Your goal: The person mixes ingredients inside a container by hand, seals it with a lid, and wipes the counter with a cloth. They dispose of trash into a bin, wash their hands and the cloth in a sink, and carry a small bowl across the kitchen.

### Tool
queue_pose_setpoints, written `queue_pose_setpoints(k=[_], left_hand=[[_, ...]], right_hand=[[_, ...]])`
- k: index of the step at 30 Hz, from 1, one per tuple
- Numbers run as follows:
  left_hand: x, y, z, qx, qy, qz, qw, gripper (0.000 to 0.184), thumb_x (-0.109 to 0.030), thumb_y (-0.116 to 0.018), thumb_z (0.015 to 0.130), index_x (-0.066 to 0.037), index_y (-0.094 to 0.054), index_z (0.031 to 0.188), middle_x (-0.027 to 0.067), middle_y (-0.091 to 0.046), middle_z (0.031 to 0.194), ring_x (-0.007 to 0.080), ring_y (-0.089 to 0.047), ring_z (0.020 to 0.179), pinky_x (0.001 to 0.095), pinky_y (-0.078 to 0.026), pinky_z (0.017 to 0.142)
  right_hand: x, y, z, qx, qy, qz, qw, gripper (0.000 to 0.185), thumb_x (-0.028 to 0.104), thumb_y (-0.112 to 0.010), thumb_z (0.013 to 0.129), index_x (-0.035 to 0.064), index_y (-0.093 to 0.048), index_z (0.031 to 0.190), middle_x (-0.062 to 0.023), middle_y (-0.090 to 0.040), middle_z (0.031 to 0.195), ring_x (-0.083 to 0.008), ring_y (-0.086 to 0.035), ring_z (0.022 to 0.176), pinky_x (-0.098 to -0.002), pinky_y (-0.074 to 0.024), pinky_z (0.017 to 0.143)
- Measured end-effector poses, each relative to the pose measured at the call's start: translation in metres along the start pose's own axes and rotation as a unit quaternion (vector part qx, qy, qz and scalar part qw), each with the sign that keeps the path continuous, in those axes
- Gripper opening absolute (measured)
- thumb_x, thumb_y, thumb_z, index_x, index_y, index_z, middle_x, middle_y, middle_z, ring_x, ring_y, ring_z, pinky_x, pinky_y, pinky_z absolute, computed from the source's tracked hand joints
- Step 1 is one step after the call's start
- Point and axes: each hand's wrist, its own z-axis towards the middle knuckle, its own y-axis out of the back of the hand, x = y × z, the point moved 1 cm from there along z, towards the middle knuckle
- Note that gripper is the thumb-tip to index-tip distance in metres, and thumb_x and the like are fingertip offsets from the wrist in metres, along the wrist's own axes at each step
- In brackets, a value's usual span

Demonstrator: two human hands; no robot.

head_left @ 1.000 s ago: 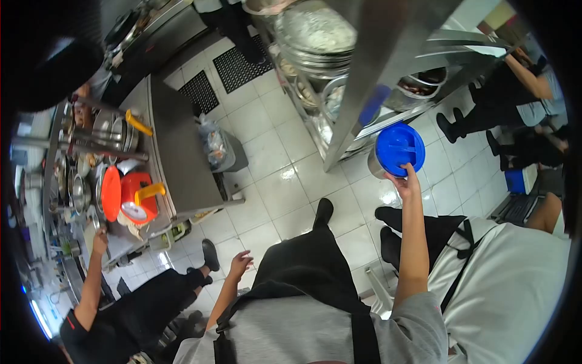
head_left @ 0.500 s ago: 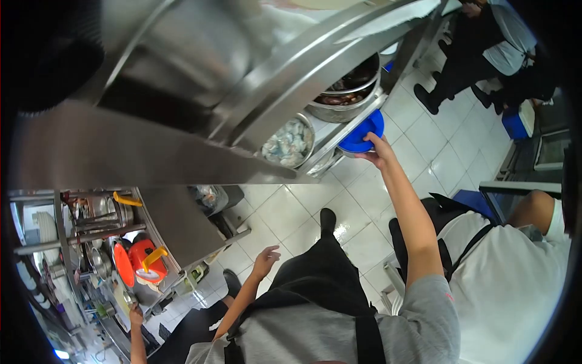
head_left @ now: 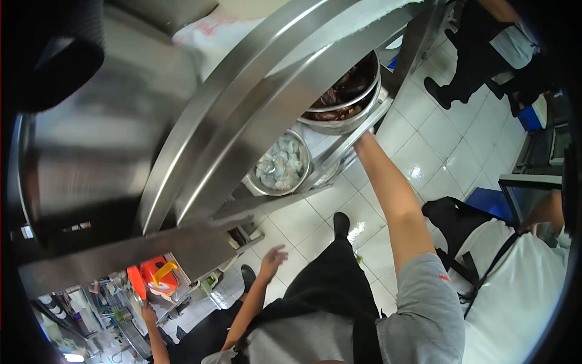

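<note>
My right arm reaches to the steel shelf edge [head_left: 357,136]. Only the heel of my right hand [head_left: 365,141] shows; its fingers are hidden behind the edge, so what they hold cannot be seen. Just beside it on the shelf stand stacked metal pots [head_left: 339,124] with dark brown food inside. A metal bowl [head_left: 306,167] of pale, greyish pieces, perhaps shrimp, sits nearer me. My left hand [head_left: 274,262] hangs in the air over the floor, fingers apart, holding nothing.
A steel counter with a curved edge [head_left: 200,151] runs above the shelf. At my right stands a co-worker in a white shirt [head_left: 515,273]. On the left, another person's hand [head_left: 147,312] is near a red-orange container [head_left: 160,276]. More people stand on the tiled floor [head_left: 424,127] at the top right.
My right hand has gone in under the shelf edge, and the blue container it held is now out of sight. My left hand stays free with fingers apart. The camera view has shifted.
</note>
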Motion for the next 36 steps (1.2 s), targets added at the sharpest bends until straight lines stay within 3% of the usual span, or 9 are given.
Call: queue_pose_setpoints(k=[4, 8, 15, 17, 19, 24, 29, 33, 36], left_hand=[[0.058, 0.014, -0.018, 0.013, 0.046, 0.076, 0.996, 0.042, -0.02, -0.054, 0.095, -0.008, -0.047, 0.134, 0.0068, -0.066, 0.107, 0.0123, -0.064, 0.093, 0.0253, -0.049, 0.078], [0.106, 0.037, -0.033, -0.05, 0.038, 0.272, 0.96, 0.041, -0.014, -0.062, 0.086, -0.002, -0.057, 0.124, 0.0082, -0.07, 0.088, 0.0125, -0.065, 0.075, 0.0275, -0.051, 0.07], [0.089, 0.063, -0.019, -0.017, 0.105, 0.183, 0.977, 0.045, -0.016, -0.057, 0.088, -0.004, -0.051, 0.131, 0.0063, -0.069, 0.093, 0.0123, -0.064, 0.074, 0.0251, -0.049, 0.064], [0.065, 0.056, -0.002, 0.011, 0.052, 0.212, 0.976, 0.045, -0.016, -0.055, 0.089, -0.004, -0.049, 0.132, 0.0065, -0.069, 0.095, 0.0123, -0.064, 0.075, 0.0249, -0.049, 0.063], [0.059, 0.052, 0.021, 0.055, 0.001, 0.226, 0.973, 0.043, -0.014, -0.052, 0.09, -0.003, -0.049, 0.131, 0.0088, -0.068, 0.096, 0.013, -0.064, 0.077, 0.0231, -0.049, 0.063], [0.041, 0.007, 0.07, 0.208, -0.086, 0.189, 0.956, 0.042, -0.013, -0.055, 0.087, -0.003, -0.052, 0.127, 0.0118, -0.069, 0.094, 0.0133, -0.065, 0.075, 0.0215, -0.047, 0.058], [0.011, -0.087, 0.048, 0.263, -0.097, 0.332, 0.901, 0.043, -0.013, -0.054, 0.087, -0.007, -0.051, 0.129, 0.0075, -0.068, 0.096, 0.011, -0.062, 0.079, 0.023, -0.047, 0.064], [0.023, -0.158, -0.005, 0.299, -0.12, 0.313, 0.894, 0.041, -0.014, -0.054, 0.088, -0.007, -0.051, 0.129, 0.0072, -0.068, 0.099, 0.0115, -0.062, 0.081, 0.0245, -0.047, 0.067], [0.07, -0.206, -0.083, 0.381, -0.093, 0.312, 0.865, 0.04, -0.016, -0.056, 0.089, -0.008, -0.052, 0.128, 0.0083, -0.066, 0.103, 0.0131, -0.062, 0.084, 0.0254, -0.048, 0.07]], right_hand=[[-0.02, 0.006, 0.014, 0.032, 0.061, -0.013, 0.998, 0.044, 0.012, -0.061, 0.08, 0.0102, -0.045, 0.121, -0.014, -0.06, 0.109, -0.0323, -0.063, 0.097, -0.0458, -0.0547, 0.069], [-0.036, 0.01, 0.016, 0.063, 0.125, -0.046, 0.989, 0.043, 0.012, -0.061, 0.081, 0.0094, -0.046, 0.121, -0.0141, -0.061, 0.108, -0.0326, -0.063, 0.097, -0.0456, -0.0542, 0.071], [-0.06, 0.014, -0.014, 0.071, 0.301, -0.242, 0.92, 0.042, 0.014, -0.062, 0.081, 0.0081, -0.048, 0.12, -0.0143, -0.062, 0.106, -0.0332, -0.062, 0.099, -0.0452, -0.0531, 0.076], [-0.049, 0.044, -0.069, -0.049, 0.19, -0.404, 0.893, 0.037, 0.017, -0.062, 0.083, 0.0006, -0.056, 0.116, -0.0149, -0.064, 0.095, -0.0301, -0.062, 0.093, -0.0389, -0.0503, 0.08], [-0.058, 0.096, -0.149, -0.008, 0.135, -0.189, 0.973, 0.032, 0.015, -0.055, 0.092, 0.0017, -0.057, 0.122, -0.0082, -0.064, 0.096, -0.0139, -0.062, 0.074, -0.028, -0.0508, 0.065], [-0.042, 0.241, -0.42, -0.09, 0.02, -0.157, 0.983, 0.027, 0.007, -0.051, 0.089, 0.0033, -0.062, 0.113, -0.0083, -0.067, 0.084, -0.0143, -0.065, 0.07, -0.0286, -0.0533, 0.064], [-0.073, 0.388, -0.66, -0.291, 0.089, -0.433, 0.848, 0.03, 0.011, -0.056, 0.082, 0.0107, -0.066, 0.11, -0.0101, -0.069, 0.084, -0.0196, -0.066, 0.07, -0.034, -0.053, 0.067], [-0.124, 0.438, -0.8, -0.569, 0.12, -0.355, 0.732, 0.029, 0.009, -0.057, 0.084, 0.0077, -0.063, 0.112, -0.0079, -0.069, 0.083, -0.0162, -0.066, 0.07, -0.0309, -0.0523, 0.067], [-0.159, 0.441, -0.877, -0.657, 0.195, -0.268, 0.677, 0.033, 0.007, -0.059, 0.082, 0.0079, -0.062, 0.114, -0.0095, -0.068, 0.091, -0.018, -0.065, 0.071, -0.0314, -0.0521, 0.068]])
